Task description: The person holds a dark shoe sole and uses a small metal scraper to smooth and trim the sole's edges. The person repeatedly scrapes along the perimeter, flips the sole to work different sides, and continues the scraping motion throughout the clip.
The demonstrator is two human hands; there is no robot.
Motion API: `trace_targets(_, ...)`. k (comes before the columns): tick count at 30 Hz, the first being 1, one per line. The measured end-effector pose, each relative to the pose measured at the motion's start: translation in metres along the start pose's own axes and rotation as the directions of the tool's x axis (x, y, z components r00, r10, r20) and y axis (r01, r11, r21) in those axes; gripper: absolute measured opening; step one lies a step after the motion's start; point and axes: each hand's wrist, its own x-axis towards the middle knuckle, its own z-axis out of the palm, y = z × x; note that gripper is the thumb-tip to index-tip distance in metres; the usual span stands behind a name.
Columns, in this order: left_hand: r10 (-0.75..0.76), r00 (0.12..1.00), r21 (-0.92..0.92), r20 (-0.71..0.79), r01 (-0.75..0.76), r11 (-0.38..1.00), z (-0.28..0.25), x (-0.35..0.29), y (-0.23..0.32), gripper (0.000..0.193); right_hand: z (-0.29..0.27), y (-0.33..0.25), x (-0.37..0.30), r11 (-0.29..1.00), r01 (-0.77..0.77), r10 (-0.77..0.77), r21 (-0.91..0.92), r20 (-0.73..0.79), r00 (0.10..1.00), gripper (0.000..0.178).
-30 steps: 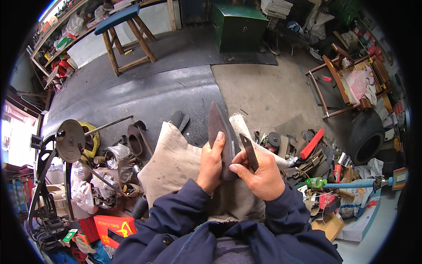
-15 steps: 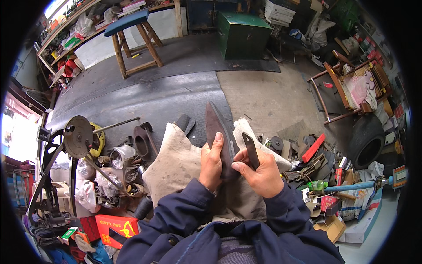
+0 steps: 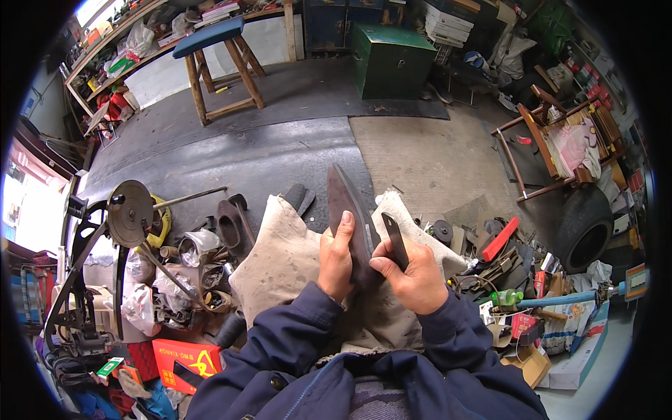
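Observation:
A dark brown pointed shoe [image 3: 339, 194] with a grey-black sole edge is held over my lap, its toe pointing away from me. My left hand [image 3: 336, 262] grips its side, thumb lying along the upper. My right hand [image 3: 420, 280] is closed round a flat black strip-like tool [image 3: 395, 239] with a small hole near its upper end. The thumb and fingertips of that hand press close to the sole edge, where the tool's lower end is hidden. Under both hands a stained beige cloth [image 3: 274, 245] covers my knees.
A hand-cranked machine with a round wheel [image 3: 131, 213] stands at left, near bags and small parts. Scraps, a red strip [image 3: 500, 239] and a green bottle [image 3: 505, 297] lie at right beside a tyre [image 3: 586, 231]. Farther off are a blue-topped stool [image 3: 208, 36] and a green chest [image 3: 392, 63].
The surroundings have shifted slightly right and down in the picture. Both hands keep nearly the same hold on the shoe and tool, the right hand having moved very slightly.

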Motion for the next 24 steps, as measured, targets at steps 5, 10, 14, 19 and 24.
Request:
trace_targets(5, 0.013, 1.0, -0.002, 0.002, -0.013, 1.0, -0.004, 0.002, 0.0, 0.045, -0.001, -0.005, 0.0, 0.999, -0.045, 0.045, -0.009, 0.003, 0.999, 0.017)
trace_targets(10, 0.012, 1.0, 0.001, 0.003, -0.012, 1.0, -0.008, 0.004, -0.002, 0.045, -0.001, -0.004, 0.001, 0.994, -0.109, 0.109, 0.015, 0.025, 0.994, 0.018)
trace_targets(14, 0.003, 1.0, -0.001, -0.007, -0.003, 1.0, -0.008, 0.004, -0.001, 0.045, 0.003, 0.0, 0.001, 0.995, -0.076, 0.077, 0.057, 0.0, 0.997, 0.014)
trace_targets(19, -0.007, 1.0, 0.017, -0.028, 0.007, 1.0, -0.008, 0.001, 0.002, 0.046, 0.007, 0.002, 0.004, 0.998, -0.028, 0.028, 0.061, -0.008, 1.0, 0.008)
trace_targets(24, -0.058, 0.997, -0.176, -0.046, 0.049, 0.983, -0.018, 0.004, 0.005, 0.045, 0.001, -0.002, 0.004, 0.999, 0.028, -0.031, 0.02, 0.166, 0.986, 0.008)
